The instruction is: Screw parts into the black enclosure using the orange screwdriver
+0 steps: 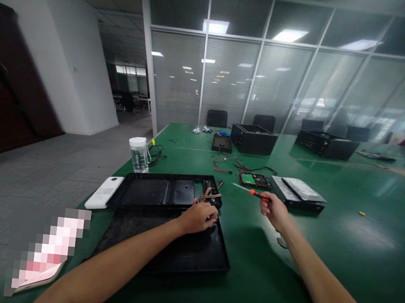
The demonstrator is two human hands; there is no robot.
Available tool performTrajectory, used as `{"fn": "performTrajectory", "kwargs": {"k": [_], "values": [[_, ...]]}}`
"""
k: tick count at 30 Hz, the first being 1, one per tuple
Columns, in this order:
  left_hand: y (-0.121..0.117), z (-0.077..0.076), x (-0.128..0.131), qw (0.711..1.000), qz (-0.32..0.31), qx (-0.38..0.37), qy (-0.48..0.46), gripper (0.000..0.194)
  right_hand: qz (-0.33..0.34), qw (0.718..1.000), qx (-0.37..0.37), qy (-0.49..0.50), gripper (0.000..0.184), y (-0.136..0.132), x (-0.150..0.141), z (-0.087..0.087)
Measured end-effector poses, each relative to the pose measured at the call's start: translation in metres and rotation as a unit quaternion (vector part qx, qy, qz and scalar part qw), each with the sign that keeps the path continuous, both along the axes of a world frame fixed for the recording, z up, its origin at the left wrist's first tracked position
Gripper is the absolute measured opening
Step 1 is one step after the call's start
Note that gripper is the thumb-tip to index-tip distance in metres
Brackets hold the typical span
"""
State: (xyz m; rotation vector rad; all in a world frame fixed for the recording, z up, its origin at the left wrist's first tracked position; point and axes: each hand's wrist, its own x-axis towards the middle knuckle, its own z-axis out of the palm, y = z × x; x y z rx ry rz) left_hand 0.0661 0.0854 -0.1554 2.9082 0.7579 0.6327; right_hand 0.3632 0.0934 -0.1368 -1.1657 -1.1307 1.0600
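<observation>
My right hand [273,209] is closed around a screwdriver [258,194] with an orange and black handle. Its shaft points left, above the table and apart from the black casing. My left hand [200,217] has its fingers curled over the right part of an opened flat black plastic casing; anything between the fingertips is too small or hidden to tell. Behind that hand, striped ribbon wires [205,197] lie at the right end of the casing's far half [147,191]. The near half [191,256] lies flat, partly covered by my left forearm.
Left stand a clear bottle [140,157] and a white flat device [104,193]. A green circuit board [248,179], a metal-topped drive box [299,190] and loose cables [224,169] lie beyond my right hand. Black computer cases [254,142] sit farther back. A pixelated object [51,246] lies front left.
</observation>
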Motion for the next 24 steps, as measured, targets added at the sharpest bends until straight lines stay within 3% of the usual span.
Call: {"fn": "performTrajectory", "kwargs": {"k": [3, 6, 9, 13, 15, 17, 19, 20, 22, 24], "values": [[-0.002, 0.006, 0.001, 0.989, -0.040, 0.075, 0.120, 0.006, -0.024, 0.983, -0.005, 0.179, 0.016, 0.004, 0.017, -0.025], [-0.003, 0.007, 0.002, 0.974, -0.050, 0.134, 0.174, 0.009, -0.010, 0.980, 0.025, 0.198, 0.023, 0.005, 0.010, -0.030], [-0.005, 0.007, 0.000, 0.970, -0.089, 0.153, 0.167, 0.013, -0.018, 0.991, 0.061, 0.118, 0.026, 0.000, -0.011, -0.025], [-0.008, 0.019, -0.004, 0.973, -0.106, 0.151, 0.140, 0.018, -0.037, 0.982, 0.124, -0.138, 0.028, -0.035, -0.047, -0.002], [-0.005, 0.031, -0.010, 0.981, -0.058, 0.136, 0.124, 0.017, 0.051, 0.943, 0.159, -0.289, 0.029, -0.067, -0.068, 0.009], [0.004, 0.046, -0.020, 0.989, 0.029, 0.091, 0.114, 0.020, 0.169, 0.855, 0.200, -0.447, 0.013, -0.102, -0.088, 0.013], [0.015, 0.060, -0.036, 0.983, 0.118, 0.005, 0.142, 0.025, 0.198, 0.772, 0.206, -0.568, 0.019, -0.135, -0.102, 0.006], [0.021, 0.065, -0.046, 0.972, 0.146, -0.050, 0.179, 0.027, 0.197, 0.743, 0.204, -0.607, 0.025, -0.147, -0.106, 0.000], [0.031, 0.070, -0.065, 0.939, 0.184, -0.146, 0.251, 0.028, 0.184, 0.714, 0.202, -0.645, 0.026, -0.166, -0.105, -0.014], [0.036, 0.068, -0.081, 0.916, 0.186, -0.210, 0.285, 0.029, 0.177, 0.713, 0.202, -0.648, 0.020, -0.178, -0.095, -0.025]]}}
